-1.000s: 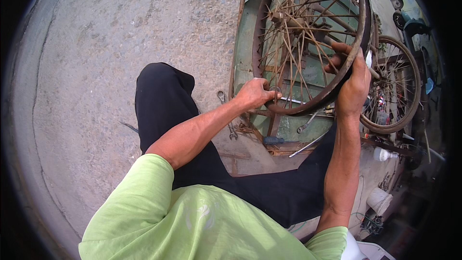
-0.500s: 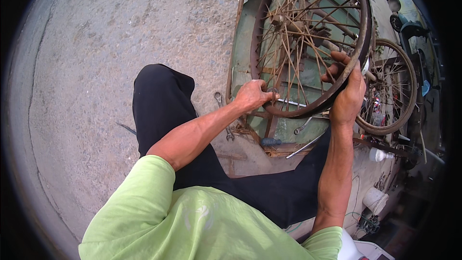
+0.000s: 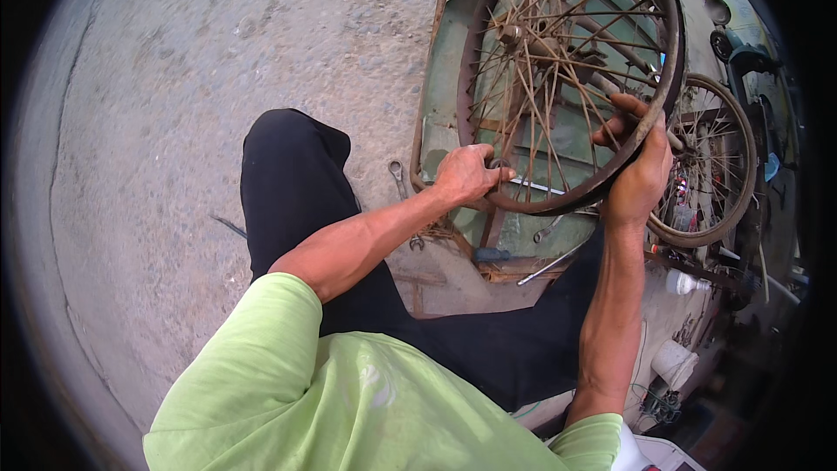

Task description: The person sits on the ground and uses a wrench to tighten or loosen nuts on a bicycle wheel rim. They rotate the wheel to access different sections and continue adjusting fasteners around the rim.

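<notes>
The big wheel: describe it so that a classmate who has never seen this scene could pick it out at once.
Find the green panel right of the bent, black-trousered knee. Over it is a rusty spoked wheel, gripped by the right hand. The other wheel, further right, looks smaller, and no hand grips it.

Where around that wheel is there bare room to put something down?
The pavement left of the green panel, beyond the left knee, is mostly bare. Crowded: below the big wheel, with a wrench, blue handle and rod; and right, beside a second wheel.
</notes>
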Motion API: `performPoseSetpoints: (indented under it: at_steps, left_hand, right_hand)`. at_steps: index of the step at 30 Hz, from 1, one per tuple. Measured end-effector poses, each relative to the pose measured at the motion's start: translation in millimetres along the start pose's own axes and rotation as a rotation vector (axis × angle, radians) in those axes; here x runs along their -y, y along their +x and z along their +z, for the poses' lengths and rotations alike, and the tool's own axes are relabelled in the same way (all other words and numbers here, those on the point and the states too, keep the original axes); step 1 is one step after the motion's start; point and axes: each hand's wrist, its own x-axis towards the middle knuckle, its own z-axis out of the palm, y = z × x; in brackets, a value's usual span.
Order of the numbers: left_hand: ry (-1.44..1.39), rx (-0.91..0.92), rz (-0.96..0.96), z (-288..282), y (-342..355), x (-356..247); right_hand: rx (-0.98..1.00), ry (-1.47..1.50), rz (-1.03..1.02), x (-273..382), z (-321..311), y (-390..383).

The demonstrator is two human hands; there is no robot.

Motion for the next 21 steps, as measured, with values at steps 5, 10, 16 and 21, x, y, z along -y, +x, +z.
performPoseSetpoints:
  at_steps: [5, 10, 16, 21]
  left_hand:
    - [0.014, 0.102, 0.12, -19.2, -0.2, 2.2]
    - [0.005, 0.033, 0.362, -16.2, 3.3, 12.6]
    - [-0.486, 0.008, -0.192, -24.7, 5.9, -1.7]
    - [-0.462, -0.039, -0.206, -44.2, 7.1, 6.6]
  right_hand:
    - [0.0, -0.017, 0.022, 5.0, -1.0, 6.2]
    - [-0.022, -0.056, 0.028, 9.2, 1.2, 11.3]
    - [0.006, -0.089, 0.006, 7.9, -0.1, 7.0]
    - [0.007, -0.06, -0.019, 0.9, 0.4, 4.5]
